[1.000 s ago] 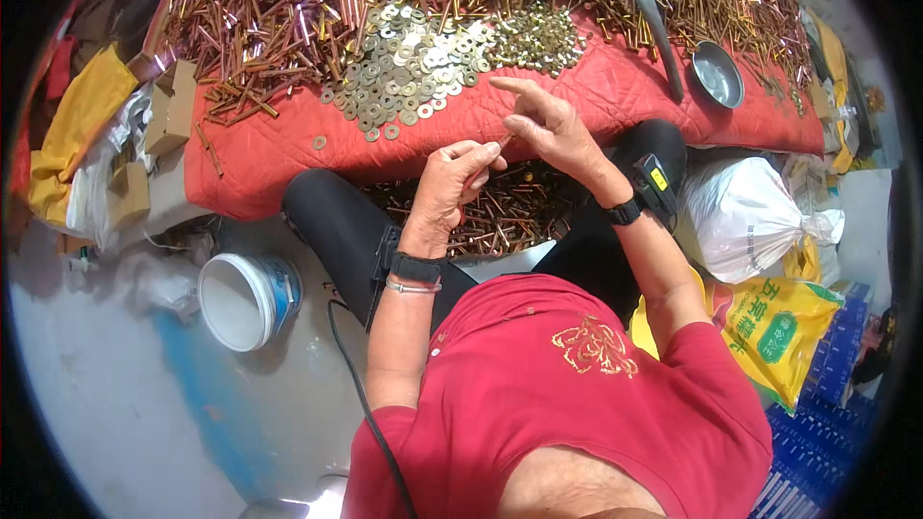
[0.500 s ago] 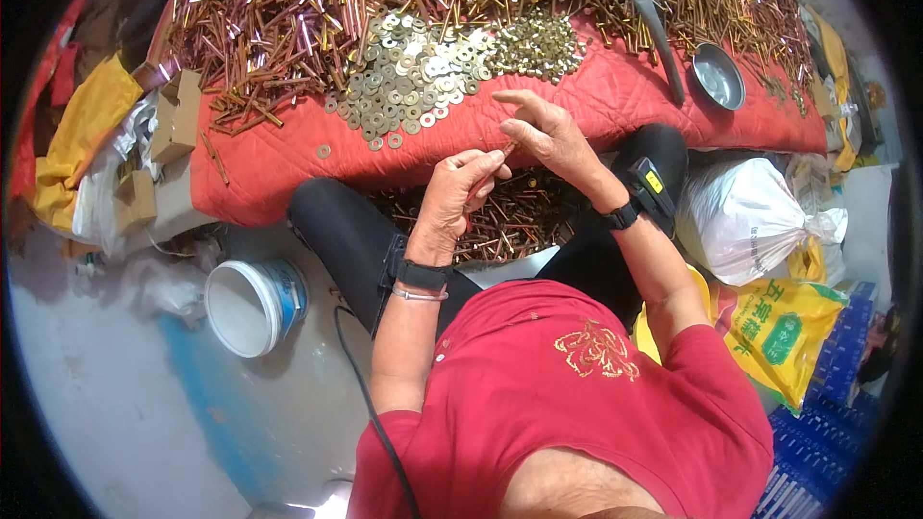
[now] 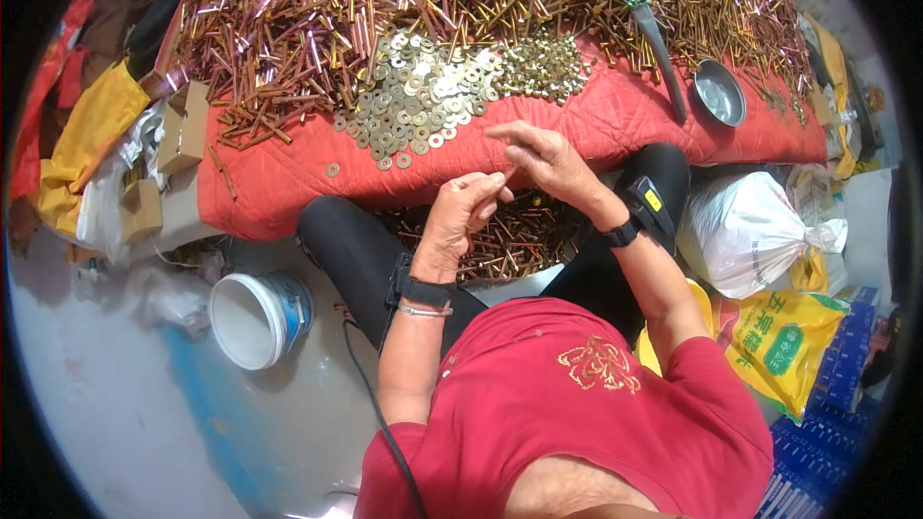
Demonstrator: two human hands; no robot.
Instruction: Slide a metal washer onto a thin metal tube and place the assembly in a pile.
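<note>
In front of my lap, my left hand (image 3: 460, 216) is closed, its thumb and fingertips pinching a slim copper-coloured rod (image 3: 511, 173). Only a short end of the rod shows, so its full shape is hidden. Just to the right, my right hand (image 3: 553, 165) stretches its fingers out over that end, apart from one another. They seem to touch the rod, but do not visibly wrap round it. Beyond my hands, a heap of flat metal washers (image 3: 413, 101) lies on a red quilted cloth (image 3: 288, 183). Small brass-coloured nuts (image 3: 540, 67) are piled beside it.
Copper-coloured rods (image 3: 317, 29) cover the far part of the cloth; more rods (image 3: 519, 240) lie between my legs. A metal bowl (image 3: 719, 93) and a dark-handled tool (image 3: 659, 58) rest at the right. A white bucket (image 3: 252, 320) stands left, a white sack (image 3: 735, 231) right.
The whole view has shifted slightly, so the scene sits a little lower. Both hands stay together at the rod, with the right fingers in nearly the same pose.
</note>
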